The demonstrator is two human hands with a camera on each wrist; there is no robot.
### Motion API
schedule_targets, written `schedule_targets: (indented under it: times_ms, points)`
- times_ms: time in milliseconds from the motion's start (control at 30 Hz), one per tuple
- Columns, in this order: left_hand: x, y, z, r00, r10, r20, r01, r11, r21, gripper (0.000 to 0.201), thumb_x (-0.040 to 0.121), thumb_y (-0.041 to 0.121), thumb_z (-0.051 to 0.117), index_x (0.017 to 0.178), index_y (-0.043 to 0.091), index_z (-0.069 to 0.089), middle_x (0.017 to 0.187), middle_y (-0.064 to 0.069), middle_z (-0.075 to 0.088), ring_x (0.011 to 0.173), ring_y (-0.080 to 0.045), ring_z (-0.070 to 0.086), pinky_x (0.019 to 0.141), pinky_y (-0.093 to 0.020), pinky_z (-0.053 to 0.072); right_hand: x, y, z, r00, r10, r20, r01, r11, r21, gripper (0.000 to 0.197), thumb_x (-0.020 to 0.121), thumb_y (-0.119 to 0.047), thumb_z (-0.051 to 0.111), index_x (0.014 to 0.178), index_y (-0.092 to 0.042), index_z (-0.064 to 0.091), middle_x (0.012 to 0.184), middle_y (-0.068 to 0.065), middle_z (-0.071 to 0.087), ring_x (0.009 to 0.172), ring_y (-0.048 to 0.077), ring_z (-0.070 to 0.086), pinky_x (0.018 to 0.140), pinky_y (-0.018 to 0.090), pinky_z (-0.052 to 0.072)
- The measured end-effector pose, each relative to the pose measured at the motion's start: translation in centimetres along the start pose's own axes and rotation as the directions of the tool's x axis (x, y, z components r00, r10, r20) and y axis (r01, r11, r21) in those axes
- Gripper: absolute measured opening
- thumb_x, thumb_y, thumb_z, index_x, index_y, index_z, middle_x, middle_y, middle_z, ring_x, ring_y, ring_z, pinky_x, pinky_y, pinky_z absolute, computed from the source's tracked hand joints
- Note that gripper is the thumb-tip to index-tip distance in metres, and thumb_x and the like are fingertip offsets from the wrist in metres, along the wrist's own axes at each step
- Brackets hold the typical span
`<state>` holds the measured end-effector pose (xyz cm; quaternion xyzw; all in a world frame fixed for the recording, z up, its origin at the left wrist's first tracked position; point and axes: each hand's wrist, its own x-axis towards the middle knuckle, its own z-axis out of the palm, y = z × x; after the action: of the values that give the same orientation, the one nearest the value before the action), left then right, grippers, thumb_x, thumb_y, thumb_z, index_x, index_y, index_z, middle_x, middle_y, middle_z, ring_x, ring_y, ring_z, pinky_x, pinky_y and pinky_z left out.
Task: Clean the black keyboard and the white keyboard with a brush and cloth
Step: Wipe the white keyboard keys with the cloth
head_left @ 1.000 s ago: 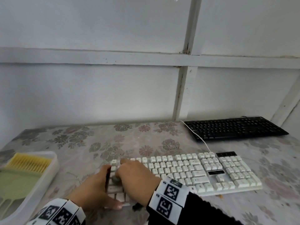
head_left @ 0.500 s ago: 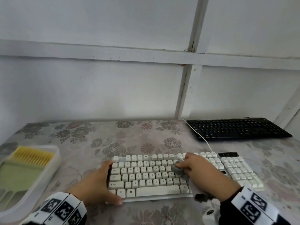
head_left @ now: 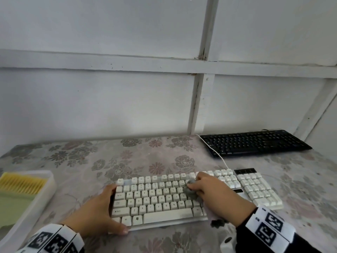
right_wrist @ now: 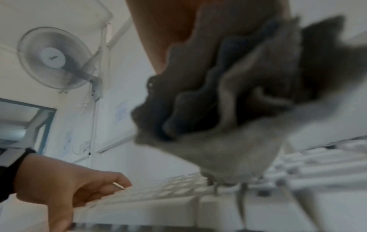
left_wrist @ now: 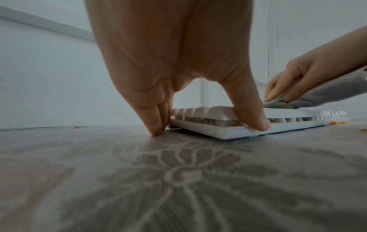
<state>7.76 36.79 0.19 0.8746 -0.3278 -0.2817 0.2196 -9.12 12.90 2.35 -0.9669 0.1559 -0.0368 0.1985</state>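
We find the white keyboard (head_left: pixel 197 196) near the table's front edge, the black keyboard (head_left: pixel 255 143) behind. Our left hand (head_left: pixel 96 214) clamps its left end; our right hand (head_left: pixel 211 189) bunches the grey cloth (head_left: pixel 190 190) on mid-board keys. Pressure appears light; wipe row by row, keeping the brace firm.

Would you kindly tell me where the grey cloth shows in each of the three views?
Head: grey cloth lower centre, under right hand.
Left wrist: right edge.
Right wrist: fills upper right.
Shared landmark: white keyboard.
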Motion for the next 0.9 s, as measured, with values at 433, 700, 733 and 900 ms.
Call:
schedule_targets:
  times_ms: [433, 700, 733, 900]
  points:
    - [0.2, -0.3, 0.1, 1.000, 0.007, -0.005, -0.007, 1.000, 0.000, 0.125, 0.041, 0.055, 0.085, 0.139, 0.031, 0.013, 0.122, 0.017, 0.049, 0.108, -0.002, 0.050, 0.093, -0.016, 0.039, -0.5, 2.2, -2.8, 0.987, 0.162, -0.002, -0.162, 0.986, -0.041, 0.023, 0.095, -0.028, 0.054, 0.089, -0.015, 0.072, 0.083, -0.013, 0.040, 0.073, -0.003, 0.048, 0.068, 0.008, 0.041]
    - [-0.1, 0.0, -0.2, 1.000, 0.020, 0.008, -0.020, 0.999, 0.028, 0.141, 0.019, 0.075, 0.068, 0.140, 0.034, 0.010, 0.123, 0.018, 0.050, 0.107, -0.001, 0.050, 0.089, -0.014, 0.039, 0.8, -1.1, 0.0, 0.993, -0.104, 0.052, 0.101, 0.994, 0.052, 0.024, 0.094, -0.008, 0.050, 0.109, 0.009, 0.055, 0.077, -0.004, 0.048, 0.056, -0.009, 0.052, 0.057, 0.010, 0.037]
    - [-0.1, 0.1, -0.2, 1.000, 0.015, 0.011, -0.015, 0.999, 0.029, 0.141, 0.019, 0.076, 0.067, 0.140, 0.034, 0.010, 0.124, 0.017, 0.050, 0.108, -0.001, 0.050, 0.090, -0.015, 0.039, 0.7, -0.3, -0.3, 0.997, -0.056, 0.050, 0.053, 0.997, 0.052, 0.027, 0.094, -0.008, 0.049, 0.112, 0.011, 0.055, 0.075, -0.006, 0.044, 0.054, -0.008, 0.049, 0.055, 0.009, 0.034]
    - [-0.2, 0.1, -0.2, 1.000, 0.022, 0.013, -0.022, 0.999, 0.026, 0.140, 0.019, 0.076, 0.068, 0.140, 0.035, 0.009, 0.121, 0.021, 0.049, 0.108, 0.000, 0.049, 0.091, -0.015, 0.038, -0.3, 3.5, -2.2, 0.992, 0.118, 0.042, -0.120, 0.992, 0.029, 0.029, 0.097, -0.014, 0.046, 0.119, -0.014, 0.065, 0.088, -0.013, 0.044, 0.083, 0.005, 0.046, 0.066, 0.006, 0.032]
